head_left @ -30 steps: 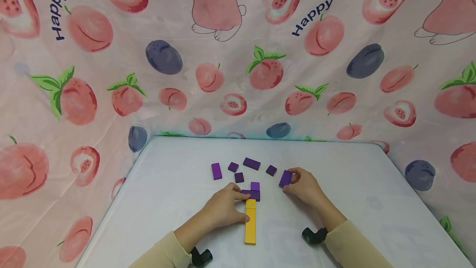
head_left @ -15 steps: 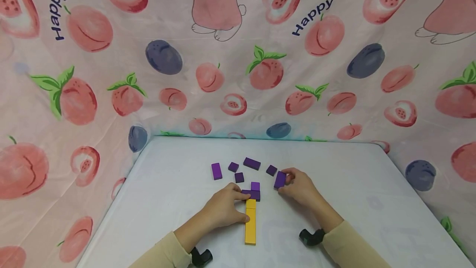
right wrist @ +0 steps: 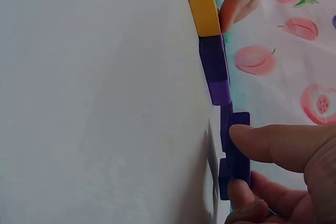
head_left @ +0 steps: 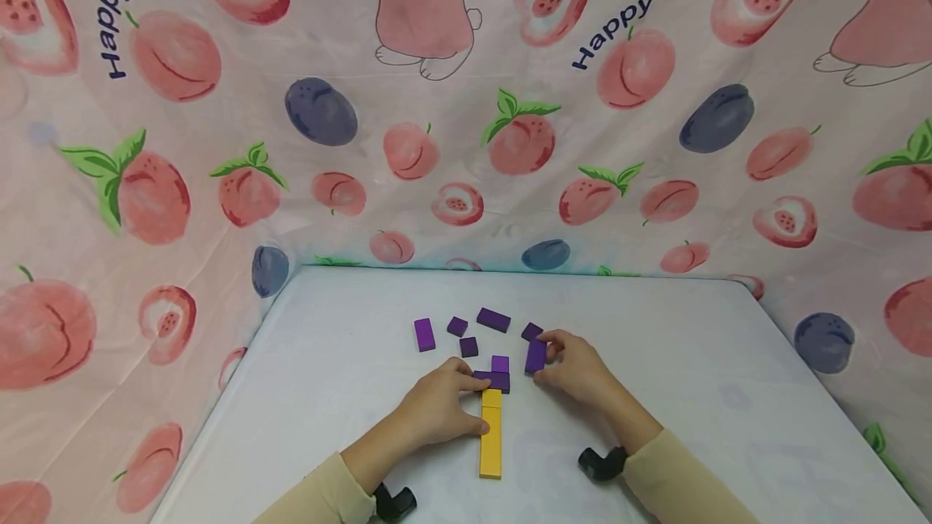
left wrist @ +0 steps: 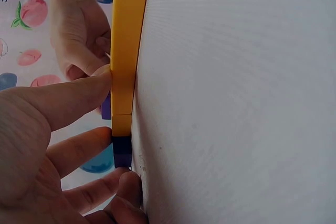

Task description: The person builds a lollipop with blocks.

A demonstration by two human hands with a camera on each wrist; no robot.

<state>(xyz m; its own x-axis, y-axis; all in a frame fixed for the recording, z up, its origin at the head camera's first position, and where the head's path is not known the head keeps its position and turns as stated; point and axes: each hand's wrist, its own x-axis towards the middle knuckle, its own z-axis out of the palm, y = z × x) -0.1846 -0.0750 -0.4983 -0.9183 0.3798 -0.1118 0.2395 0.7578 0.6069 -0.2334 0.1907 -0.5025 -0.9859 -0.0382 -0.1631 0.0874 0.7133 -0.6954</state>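
Note:
My left hand [head_left: 440, 403] rests on a row of blocks on the table, thumb at the side of the long yellow block [head_left: 491, 447]. Its index fingertip touches the purple block [head_left: 499, 382] lying crosswise at the far end. A small yellow block [head_left: 491, 399] lies between these two. Behind the crosswise block sits a lighter purple cube [head_left: 500, 363]. Right of it, my right hand [head_left: 578, 366] pinches an oblong purple block [head_left: 535, 356] between thumb and fingers. The right wrist view shows this held block [right wrist: 240, 156] raised off the white surface.
Loose purple pieces lie behind the row: an oblong block [head_left: 425, 335] at the left, another oblong [head_left: 493, 319], and small cubes [head_left: 468, 347] around them. One cube [head_left: 531, 331] is right beside the held block. A fruit-print cloth [head_left: 466, 144] hangs behind the white table [head_left: 349, 306].
My right hand has moved left with the oblong purple block, closer to the purple cube on the row. My left hand and the row have stayed in place.

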